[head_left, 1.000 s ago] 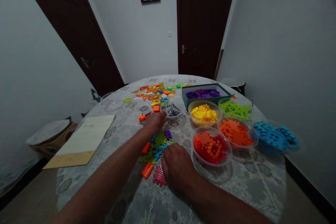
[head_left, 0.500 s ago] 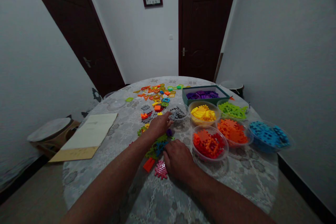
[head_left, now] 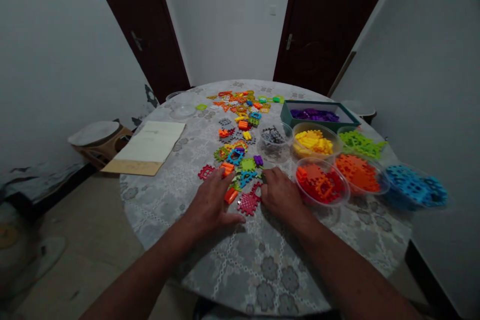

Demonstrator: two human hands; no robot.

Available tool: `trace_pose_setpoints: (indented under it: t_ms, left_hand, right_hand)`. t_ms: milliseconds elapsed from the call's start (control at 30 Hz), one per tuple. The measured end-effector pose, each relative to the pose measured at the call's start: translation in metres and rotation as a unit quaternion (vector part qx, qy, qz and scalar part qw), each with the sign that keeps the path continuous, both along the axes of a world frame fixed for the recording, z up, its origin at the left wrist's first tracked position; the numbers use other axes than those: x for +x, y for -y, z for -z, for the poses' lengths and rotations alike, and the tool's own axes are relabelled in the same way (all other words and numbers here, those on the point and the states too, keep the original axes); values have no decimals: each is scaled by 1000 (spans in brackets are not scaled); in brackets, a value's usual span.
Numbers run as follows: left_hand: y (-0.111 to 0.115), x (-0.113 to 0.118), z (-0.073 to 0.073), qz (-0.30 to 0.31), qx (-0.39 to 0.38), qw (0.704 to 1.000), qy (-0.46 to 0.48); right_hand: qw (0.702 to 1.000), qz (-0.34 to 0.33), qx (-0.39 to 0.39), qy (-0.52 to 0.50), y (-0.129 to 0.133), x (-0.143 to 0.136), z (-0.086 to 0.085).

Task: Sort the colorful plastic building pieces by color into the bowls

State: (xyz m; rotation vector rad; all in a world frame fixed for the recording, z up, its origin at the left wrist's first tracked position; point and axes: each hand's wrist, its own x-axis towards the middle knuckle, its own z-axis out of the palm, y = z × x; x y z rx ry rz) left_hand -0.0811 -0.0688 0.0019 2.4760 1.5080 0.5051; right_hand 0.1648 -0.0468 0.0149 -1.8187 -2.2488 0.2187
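My left hand (head_left: 213, 201) lies low over the near end of the loose pieces, thumb out to the side and fingers stretched. Its fingertips are at an orange block (head_left: 227, 168), and another orange block (head_left: 231, 196) lies beside it. My right hand (head_left: 281, 192) rests on the table with fingers curled, next to a crimson toothed plate (head_left: 247, 204). Whatever its fingertips pinch is hidden. Between the hands are a blue triangle piece (head_left: 247, 178), a lime square (head_left: 248, 164) and a purple block (head_left: 258, 160).
Clear bowls of grey (head_left: 273, 135), yellow (head_left: 313, 142), red (head_left: 323, 185), orange (head_left: 357, 173), lime (head_left: 362, 144) and blue pieces (head_left: 414, 185) line the right. Behind them is a green box (head_left: 320, 122) of purple pieces. A paper folder (head_left: 150, 145) lies left; mixed pieces (head_left: 240, 102) cover the far middle.
My left hand has drawn back from the grey bowl to the near pieces, and its fingers have spread. My right hand stays beside the crimson plate. The view has tilted downward.
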Motion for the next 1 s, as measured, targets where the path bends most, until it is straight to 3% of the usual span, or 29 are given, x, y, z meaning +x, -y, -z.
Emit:
trace_pose_setpoints:
  t_ms: [100, 167, 300, 467, 800, 1000]
  left_hand:
    - [13, 18, 18, -20, 17, 1000, -15]
    - [14, 29, 21, -34, 25, 999, -17]
    - [7, 33, 12, -40, 17, 999, -12]
    - [3, 30, 2, -3, 19, 999, -37]
    - [6, 30, 14, 68, 73, 995, -26]
    - [7, 31, 10, 23, 79, 994, 68]
  right_hand:
    - [1000, -3, 2, -2, 1, -1, 2]
    - [1000, -3, 0, -4, 1, -1, 4]
    - [1000, -12, -5, -5, -3, 2, 11]
    - [999, -21, 2, -36, -6, 6, 16]
    - [995, 0, 55, -85, 1, -1, 10]
    - [985, 0, 53, -162, 10, -4, -3]
